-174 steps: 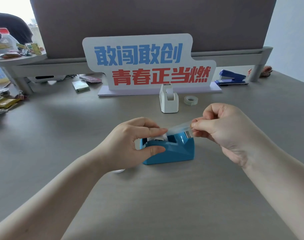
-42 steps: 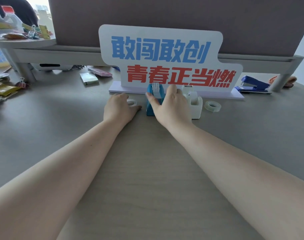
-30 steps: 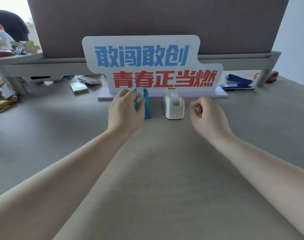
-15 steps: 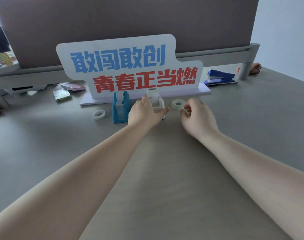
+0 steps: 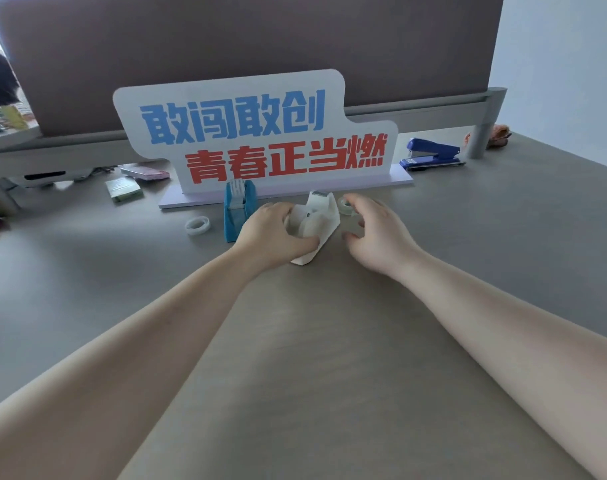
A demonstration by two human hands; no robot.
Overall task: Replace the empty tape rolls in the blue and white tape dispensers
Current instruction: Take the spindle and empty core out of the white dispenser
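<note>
The white tape dispenser (image 5: 322, 219) lies turned at an angle on the grey desk, and my left hand (image 5: 273, 234) grips its left side and near end. My right hand (image 5: 376, 233) hovers just right of it with curled, spread fingers and nothing in them. A clear tape roll (image 5: 347, 205) lies on the desk at its fingertips. To the left, the blue tape dispenser (image 5: 237, 213) stands upright with tape in it, untouched. A bare white roll core (image 5: 197, 225) lies on the desk left of the blue dispenser.
A white sign board (image 5: 260, 133) with blue and red characters stands right behind the dispensers. A blue stapler (image 5: 432, 153) sits at the back right, and sticky-note pads (image 5: 124, 189) at the back left. A desk partition (image 5: 246, 46) closes off the back.
My left hand has closed on the white dispenser and pulled it nearer, turning it at an angle. My right hand has spread open beside the clear roll. The blue dispenser stays put.
</note>
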